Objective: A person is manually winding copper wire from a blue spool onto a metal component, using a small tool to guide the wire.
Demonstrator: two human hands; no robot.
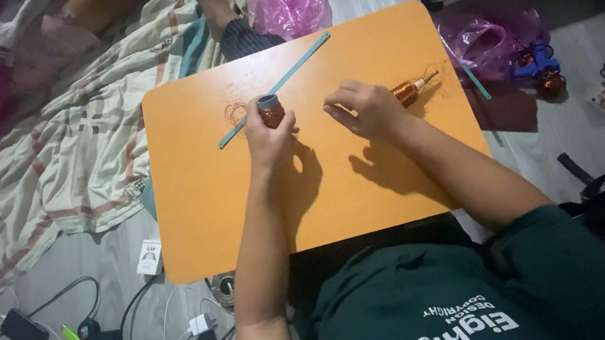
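The left hand (268, 134) has its grip closed around a copper-wound coil with a grey cap (269, 109), standing it upright on the orange surface (213, 206). The right hand (367, 110) rests just beside a second coil (411, 90) lying on its side; whether its fingers pinch a wire cannot be told. Loose copper wire (236, 111) curls near a teal strip (275, 89). Such thin wire could likely snag, kink or snap under an uneven pull, and the lying coil could roll off the edge.
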